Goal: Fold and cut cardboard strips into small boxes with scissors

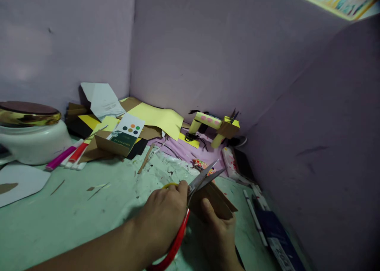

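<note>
My left hand [163,209] is wrapped round a pair of scissors [196,184] with a red outer handle and some yellow showing behind my knuckles. The blades are spread a little and point up and to the right. In my right hand [219,231] is a folded piece of brown cardboard [212,201], with my thumb pressed on its near face. The cardboard sits right beside the blades' pivot; whether the blades touch it I cannot tell. A giraffe-like figure of yellow paper tubes and cardboard [209,120] stands behind, near the wall.
Markers [61,158] and a white jar [32,140] stand at the left on the green tabletop [97,215]. Yellow paper [157,116] and card scraps lie at the back. A dark blue box [276,231] and white pens [255,217] line the right side by the wall.
</note>
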